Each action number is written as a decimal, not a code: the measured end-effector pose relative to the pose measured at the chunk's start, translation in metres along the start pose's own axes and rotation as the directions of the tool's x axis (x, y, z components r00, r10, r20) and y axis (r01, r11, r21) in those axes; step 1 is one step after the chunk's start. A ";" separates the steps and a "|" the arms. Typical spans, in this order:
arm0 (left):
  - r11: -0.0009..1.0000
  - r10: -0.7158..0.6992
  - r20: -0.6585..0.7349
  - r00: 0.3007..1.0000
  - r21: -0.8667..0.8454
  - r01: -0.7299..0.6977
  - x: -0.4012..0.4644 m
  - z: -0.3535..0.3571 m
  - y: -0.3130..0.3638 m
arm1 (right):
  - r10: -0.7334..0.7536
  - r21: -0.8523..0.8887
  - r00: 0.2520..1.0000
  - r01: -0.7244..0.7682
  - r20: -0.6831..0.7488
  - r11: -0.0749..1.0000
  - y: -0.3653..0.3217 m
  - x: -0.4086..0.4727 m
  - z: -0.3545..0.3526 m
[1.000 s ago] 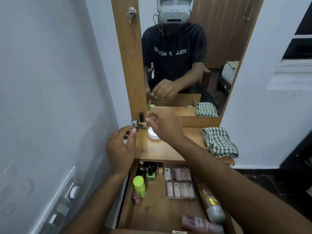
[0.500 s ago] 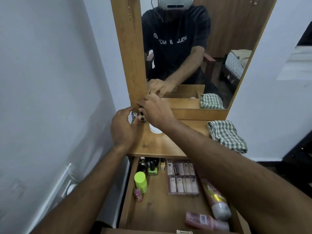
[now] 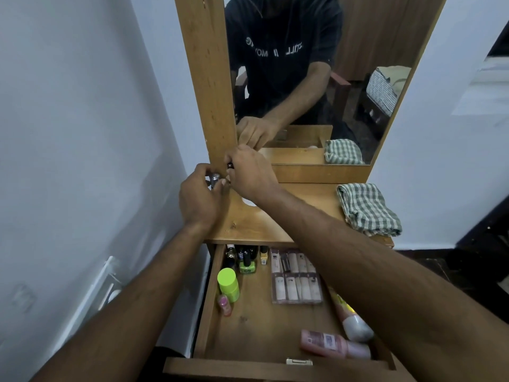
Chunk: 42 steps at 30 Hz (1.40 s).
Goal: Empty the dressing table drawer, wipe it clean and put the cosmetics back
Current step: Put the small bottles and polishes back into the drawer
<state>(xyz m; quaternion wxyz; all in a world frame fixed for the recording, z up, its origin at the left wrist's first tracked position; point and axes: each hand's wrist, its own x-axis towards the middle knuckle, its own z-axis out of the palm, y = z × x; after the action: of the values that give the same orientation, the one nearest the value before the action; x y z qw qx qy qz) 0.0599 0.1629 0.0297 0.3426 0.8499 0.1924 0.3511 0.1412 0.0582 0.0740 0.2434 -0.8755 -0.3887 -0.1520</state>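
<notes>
The wooden drawer [image 3: 209, 307] is pulled open below the table top. In it lie a lime-capped bottle [image 3: 228, 283], several nail polish bottles [image 3: 246, 259] at the back, a clear case of tubes [image 3: 294, 277] and two pink tubes [image 3: 334, 344] at the front right. At the back left corner of the table top [image 3: 259, 224], my left hand [image 3: 198, 197] pinches a small silver-capped bottle [image 3: 213, 178]. Right beside it, my right hand [image 3: 249, 175] closes on a small black-capped bottle [image 3: 230, 165], mostly hidden by the fingers.
A green checked cloth [image 3: 367, 208] lies folded on the right of the table top. A white round lid [image 3: 249, 202] peeks out under my right wrist. The mirror [image 3: 303, 78] stands behind, a white wall [image 3: 82, 133] close on the left.
Both hands moved back to the corner and closed around the two small bottles there. The view tipped down and closer to the table.
</notes>
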 end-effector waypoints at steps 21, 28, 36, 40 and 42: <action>0.964 0.109 -0.157 0.982 -0.224 -0.143 -0.080 -0.028 0.054 | 0.307 0.526 0.927 -0.155 -0.216 0.837 0.004 -0.215 -0.019; 0.964 0.093 -0.063 0.994 -0.243 -0.106 -0.118 -0.029 0.046 | 0.310 0.427 0.947 -0.249 -0.081 0.870 0.017 -0.213 0.003; 0.979 0.002 0.006 1.000 -0.205 -0.001 -0.144 -0.025 0.025 | 0.312 0.350 0.950 -0.294 0.005 0.889 0.013 -0.206 0.019; 0.986 -0.026 0.026 0.999 -0.162 0.030 -0.147 -0.025 0.021 | 0.269 0.261 0.960 -0.278 0.070 0.924 0.011 -0.203 0.023; 0.990 -0.047 0.073 0.996 -0.126 0.056 -0.150 -0.023 0.015 | 0.248 0.214 0.965 -0.260 0.085 0.942 0.010 -0.202 0.025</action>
<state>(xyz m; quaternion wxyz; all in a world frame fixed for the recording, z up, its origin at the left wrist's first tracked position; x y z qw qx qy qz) -0.0570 0.0778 -0.0173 0.4118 0.8327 0.1793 0.3239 0.0190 -0.0567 -0.0419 0.3464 -0.8894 -0.2939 -0.0498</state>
